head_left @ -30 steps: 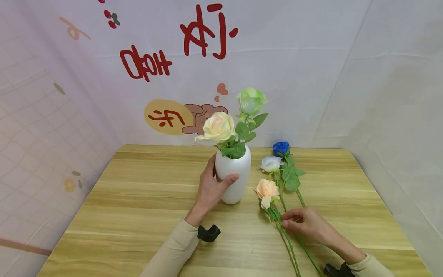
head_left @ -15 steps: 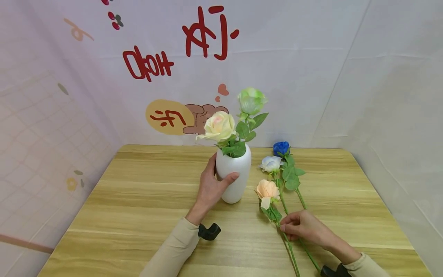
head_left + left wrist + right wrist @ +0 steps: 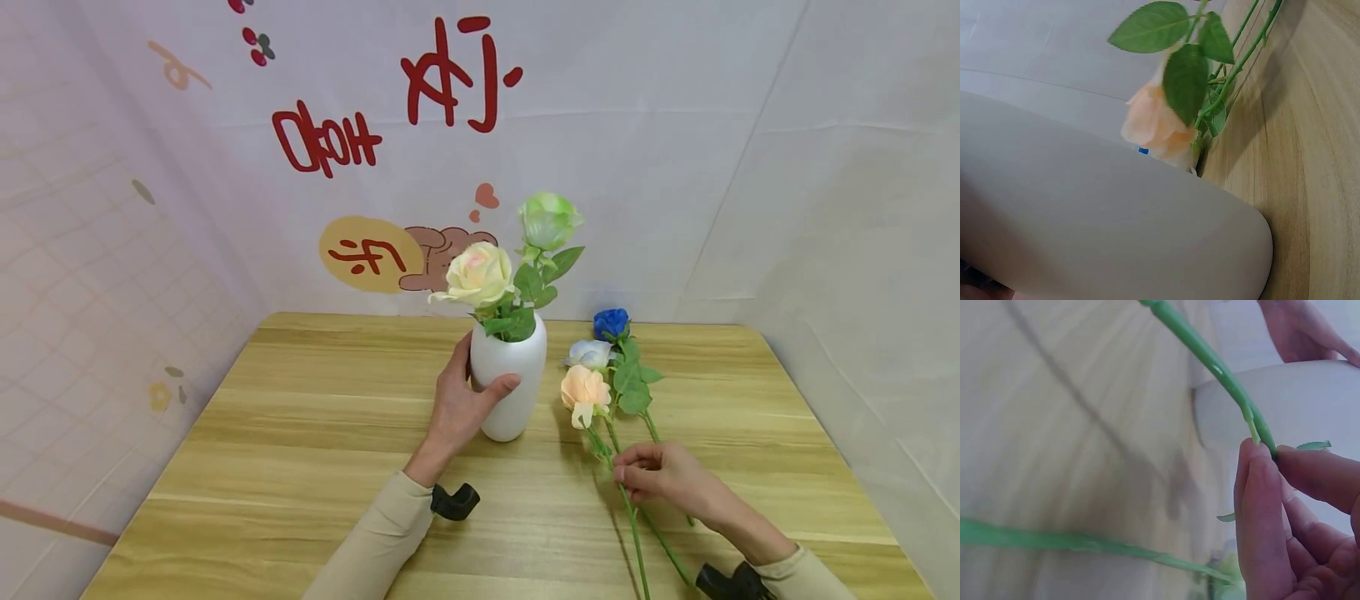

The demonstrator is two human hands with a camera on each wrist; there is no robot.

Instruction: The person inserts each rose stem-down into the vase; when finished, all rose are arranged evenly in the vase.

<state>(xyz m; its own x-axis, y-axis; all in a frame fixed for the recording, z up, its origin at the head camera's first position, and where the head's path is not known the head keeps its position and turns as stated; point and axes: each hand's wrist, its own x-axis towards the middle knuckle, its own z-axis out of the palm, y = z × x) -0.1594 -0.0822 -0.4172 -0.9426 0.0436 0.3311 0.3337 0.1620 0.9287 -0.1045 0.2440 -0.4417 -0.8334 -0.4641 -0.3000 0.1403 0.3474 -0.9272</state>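
Note:
My left hand (image 3: pixel 467 407) grips the white vase (image 3: pixel 517 375) round its near left side, thumb across the front. Out of the vase rise a cream rose (image 3: pixel 478 275) and a pale green rose (image 3: pixel 550 221). With thumb and fingertips my right hand (image 3: pixel 671 482) pinches the green stem (image 3: pixel 1210 362) of a peach rose (image 3: pixel 586 392). That rose is lifted off the wood, its shadow apart from the stem in the right wrist view. In the left wrist view the peach bloom (image 3: pixel 1154 122) hangs beyond the vase.
A white-blue rose (image 3: pixel 588 355) and a blue rose (image 3: pixel 612 323) lie on the wooden table (image 3: pixel 315 417), right of the vase. Their stems run toward the near edge, beneath my right hand. A printed white cloth (image 3: pixel 637 167) stands behind the table.
My right hand first moves slightly nearer along the peach rose's stem, then pinches it and raises it. The bloom has shifted up and partly covers the white-blue rose. My left hand stays on the vase.

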